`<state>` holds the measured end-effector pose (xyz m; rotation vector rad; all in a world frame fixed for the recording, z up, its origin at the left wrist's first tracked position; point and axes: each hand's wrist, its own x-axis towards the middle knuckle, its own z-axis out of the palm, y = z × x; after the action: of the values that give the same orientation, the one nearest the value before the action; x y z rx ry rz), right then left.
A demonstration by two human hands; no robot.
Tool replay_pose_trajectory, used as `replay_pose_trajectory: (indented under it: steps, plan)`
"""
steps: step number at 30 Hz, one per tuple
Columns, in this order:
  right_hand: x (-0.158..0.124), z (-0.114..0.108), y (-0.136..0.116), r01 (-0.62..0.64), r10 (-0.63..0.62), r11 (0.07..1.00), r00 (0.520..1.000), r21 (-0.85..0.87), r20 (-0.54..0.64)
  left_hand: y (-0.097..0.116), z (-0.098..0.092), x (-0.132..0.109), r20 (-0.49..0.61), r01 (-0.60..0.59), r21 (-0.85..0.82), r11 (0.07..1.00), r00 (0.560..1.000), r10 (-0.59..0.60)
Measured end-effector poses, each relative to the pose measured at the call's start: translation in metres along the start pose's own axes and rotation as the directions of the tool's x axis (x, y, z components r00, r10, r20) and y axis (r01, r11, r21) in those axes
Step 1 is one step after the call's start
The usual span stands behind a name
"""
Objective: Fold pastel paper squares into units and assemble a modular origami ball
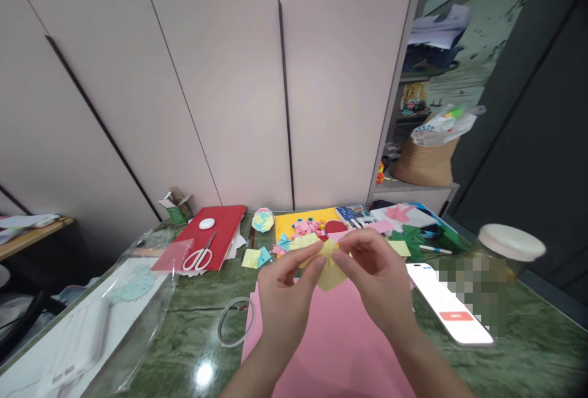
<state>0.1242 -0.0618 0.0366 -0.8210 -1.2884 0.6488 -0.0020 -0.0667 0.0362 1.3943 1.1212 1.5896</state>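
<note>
1. The left hand (288, 285) and right hand (381, 272) pinch thin yellow paper (331, 277) between closed fingertips.
2. It is creased, held above smooth, flat pink paper (337, 337).
3. The shiny phone (443, 294) has writing too blurry to read.

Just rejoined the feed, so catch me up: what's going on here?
A person's left hand and right hand pinch a piece of yellow paper above a pink sheet on the green tabletop. Part of its shape is hidden. Scissors lie on a flat red item to the left; a lit phone lies to the right.
</note>
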Motion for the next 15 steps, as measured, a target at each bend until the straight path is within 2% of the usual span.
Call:
replay_pose_trajectory:
  steps: [15]
  plan:
    - [-0.0031,0.0032,-0.0026,0.022,-0.023,1.000,0.998,-0.015,-0.052,0.0004,0.0036,-0.0013,-0.003,0.034,-0.052,0.998,0.999,-0.034]
